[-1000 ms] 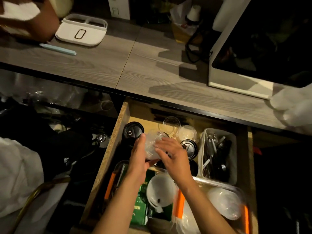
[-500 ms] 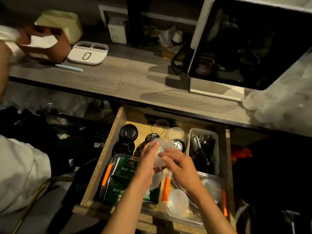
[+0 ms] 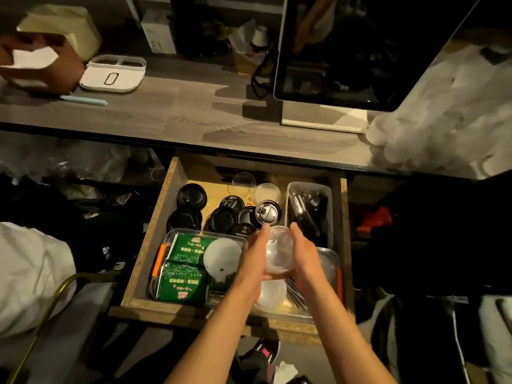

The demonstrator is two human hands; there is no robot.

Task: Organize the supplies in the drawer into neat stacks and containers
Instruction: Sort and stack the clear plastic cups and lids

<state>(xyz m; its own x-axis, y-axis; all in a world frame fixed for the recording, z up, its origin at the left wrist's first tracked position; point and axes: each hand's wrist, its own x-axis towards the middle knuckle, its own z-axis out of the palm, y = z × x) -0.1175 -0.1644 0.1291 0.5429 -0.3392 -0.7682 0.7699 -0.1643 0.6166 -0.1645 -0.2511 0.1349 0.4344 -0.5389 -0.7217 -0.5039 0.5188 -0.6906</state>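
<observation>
Clear cup stack (image 3: pixel 278 252) gripped between left hand (image 3: pixel 253 257), right hand (image 3: pixel 304 252); count unclear.

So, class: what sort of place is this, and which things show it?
Probably a café or drinks counter: black cup lids loose in the drawer, a bin of cutlery, stacked cups on the counter.

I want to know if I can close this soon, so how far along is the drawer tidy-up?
Partly done. Green packets sit inside a clear orange-latched container, and cutlery fills a pale rectangular bin. In hand: the left hand and right hand hold clear plastic cups between them above the drawer. Left: black round cup lids lie scattered and overlapping, and two clear lids sit loose at the back.
</observation>
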